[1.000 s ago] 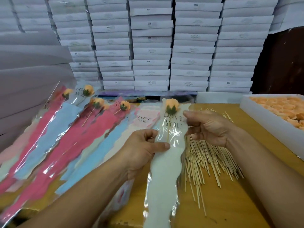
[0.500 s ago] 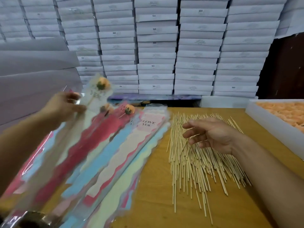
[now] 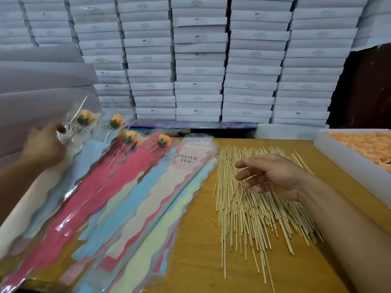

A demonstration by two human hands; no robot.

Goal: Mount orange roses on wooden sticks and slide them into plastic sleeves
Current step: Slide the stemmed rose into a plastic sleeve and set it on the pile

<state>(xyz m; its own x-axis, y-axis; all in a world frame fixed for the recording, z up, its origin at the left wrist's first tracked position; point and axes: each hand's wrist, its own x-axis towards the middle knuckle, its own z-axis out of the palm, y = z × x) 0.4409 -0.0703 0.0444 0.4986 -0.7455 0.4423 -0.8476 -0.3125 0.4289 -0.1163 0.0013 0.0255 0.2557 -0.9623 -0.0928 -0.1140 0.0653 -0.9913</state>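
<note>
Your left hand (image 3: 43,145) pinches the finished sleeve (image 3: 73,132) at far left (rose inside); lay it flat beside the other filled sleeves (image 3: 127,157). Your right hand (image 3: 268,176), fingers relaxed and holding nothing, hovers over the wooden sticks (image 3: 249,210); pick one stick only.

stacked white boxes (image 3: 198,60), wooden table (image 3: 196,250), perhaps dark door (image 3: 366,87)

The left hand (image 3: 43,144) is motion-blurred, so its hold on the sleeved rose (image 3: 81,123) cannot be read. The tray of orange roses (image 3: 342,157) is cut by the right edge; the sleeves (image 3: 135,199) run off the bottom-left corner. Box labels (image 3: 196,36) are mostly too small to read.
</note>
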